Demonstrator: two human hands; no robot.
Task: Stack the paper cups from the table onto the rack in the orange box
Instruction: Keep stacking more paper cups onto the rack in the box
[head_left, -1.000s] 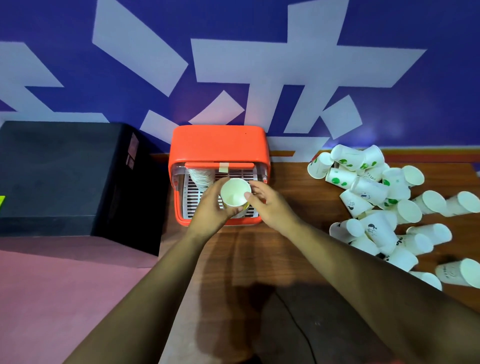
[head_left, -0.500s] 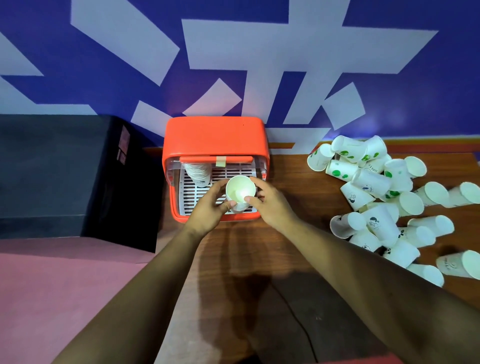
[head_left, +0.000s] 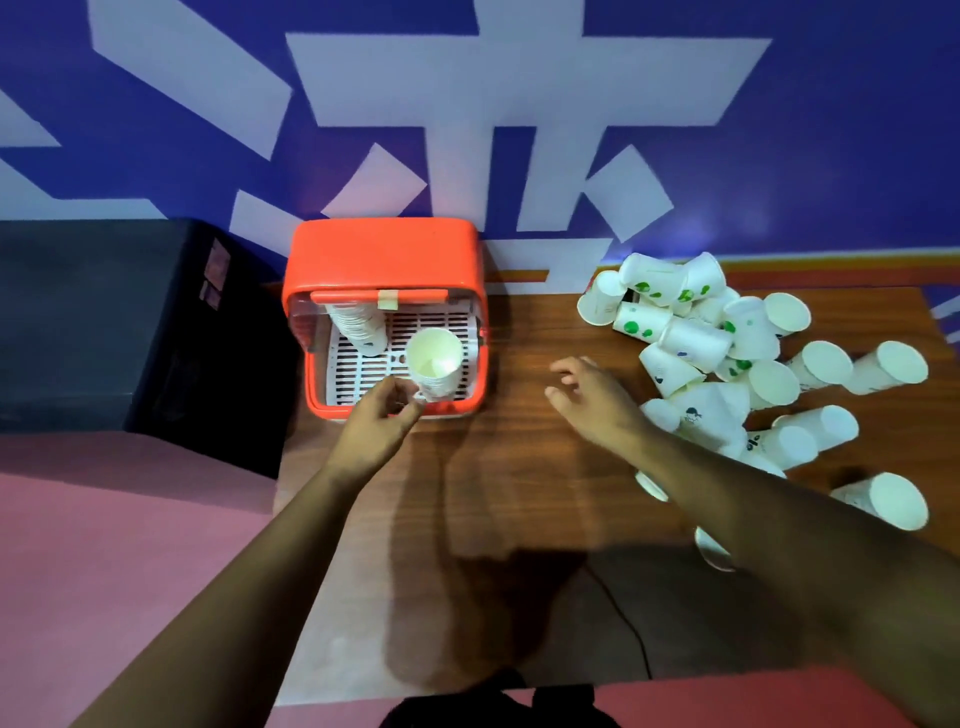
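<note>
The orange box (head_left: 384, 254) stands open at the table's back left, with a white slotted rack (head_left: 358, 374) inside. A stack of white paper cups (head_left: 435, 356) stands mouth-up at the rack's front right. My left hand (head_left: 382, 421) pinches the lower end of this stack between thumb and fingers. A second cup stack (head_left: 356, 325) leans at the rack's back left. My right hand (head_left: 592, 400) hovers over the table with its fingers spread and holds nothing. It is just left of the pile of loose paper cups (head_left: 696, 338).
The wooden table (head_left: 519, 467) carries the scattered cups along its right side, some under my right forearm. A black box (head_left: 104, 312) stands left of the orange box. A thin black cable (head_left: 634, 639) runs across the table's near edge. A blue and white wall stands behind.
My right hand let go of the cup and moved right toward the loose pile. The cup stack now stands on the rack, with my left hand still at its base.
</note>
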